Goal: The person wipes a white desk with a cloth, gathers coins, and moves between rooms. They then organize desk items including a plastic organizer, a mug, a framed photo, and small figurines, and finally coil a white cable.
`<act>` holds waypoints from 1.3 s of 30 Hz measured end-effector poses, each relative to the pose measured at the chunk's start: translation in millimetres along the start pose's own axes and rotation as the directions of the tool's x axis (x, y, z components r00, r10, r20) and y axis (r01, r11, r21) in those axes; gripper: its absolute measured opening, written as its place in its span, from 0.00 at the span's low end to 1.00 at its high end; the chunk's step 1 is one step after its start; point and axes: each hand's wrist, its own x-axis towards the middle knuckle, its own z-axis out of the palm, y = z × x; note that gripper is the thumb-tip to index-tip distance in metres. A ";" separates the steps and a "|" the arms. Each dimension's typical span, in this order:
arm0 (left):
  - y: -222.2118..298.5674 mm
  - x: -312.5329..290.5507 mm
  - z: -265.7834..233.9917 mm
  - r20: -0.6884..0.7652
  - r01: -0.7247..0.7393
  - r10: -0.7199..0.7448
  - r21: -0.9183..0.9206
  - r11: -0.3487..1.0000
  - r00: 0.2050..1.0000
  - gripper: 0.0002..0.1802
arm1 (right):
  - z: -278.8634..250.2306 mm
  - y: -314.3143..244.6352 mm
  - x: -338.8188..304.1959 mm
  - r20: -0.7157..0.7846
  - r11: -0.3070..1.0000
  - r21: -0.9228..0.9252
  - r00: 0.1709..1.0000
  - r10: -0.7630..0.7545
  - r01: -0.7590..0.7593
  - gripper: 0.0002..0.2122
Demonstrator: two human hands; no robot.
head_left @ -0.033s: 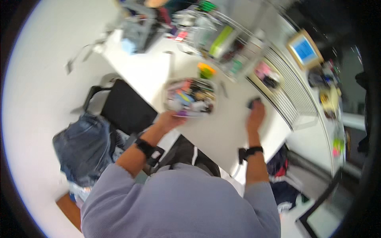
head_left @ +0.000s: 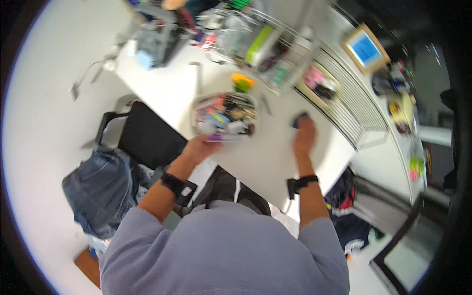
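Note:
On the white desk stands a pale, rounded tub packed with mixed small items in several colours. My left hand is closed on its near left edge, the fingertips partly hidden. Over to the right, my right hand is closed around a small dark thing held at the desk surface; blur hides its kind, though it may be cloth. Just beyond the tub sits a small orange and green object. A thin dark tool, perhaps a pen, lies between the tub and my right hand.
A wire rack with bottles and packets stands at the back. To the right are a tray of pink and dark items, a slatted panel and a framed blue picture. Jeans hang over a black chair at left.
The view has shifted a little, so the desk and its things appear slightly further left. Both hands keep the same hold.

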 end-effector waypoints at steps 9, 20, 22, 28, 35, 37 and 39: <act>4.6 -18.0 2.3 0.163 -0.030 0.031 -0.007 1.000 0.986 0.18 | -81.3 -100.6 -84.3 0.516 0.822 0.536 0.696 -0.500 0.193 0.20; 57.9 -73.2 -12.8 0.095 -0.237 0.226 0.600 0.764 0.969 0.13 | -129.6 -4.3 -90.2 0.537 0.923 0.366 0.783 -0.314 0.119 0.09; 94.2 -67.3 -17.1 0.050 -0.382 0.428 0.553 0.741 0.902 0.12 | -111.5 -13.0 -49.5 0.366 0.970 0.232 0.917 -0.160 0.077 0.12; 221.8 -14.9 -56.4 -0.067 -0.583 0.811 0.661 0.472 0.581 0.21 | -89.4 -44.9 22.6 0.627 0.997 0.069 0.776 -0.072 0.036 0.14; 313.0 67.8 -84.1 0.201 -0.239 0.927 0.963 -0.128 0.315 0.59 | -129.0 -180.8 125.1 0.482 0.896 0.398 0.876 -0.023 -0.195 0.08; 324.9 66.5 -79.5 0.216 -0.247 0.903 0.961 -0.128 0.372 0.63 | -124.3 -232.4 148.4 0.521 0.847 0.492 0.847 -0.101 -0.202 0.07; 332.0 60.0 -83.6 0.222 -0.244 0.890 0.961 -0.130 0.399 0.63 | -115.0 -287.2 176.9 0.571 0.762 0.606 0.792 -0.217 -0.228 0.07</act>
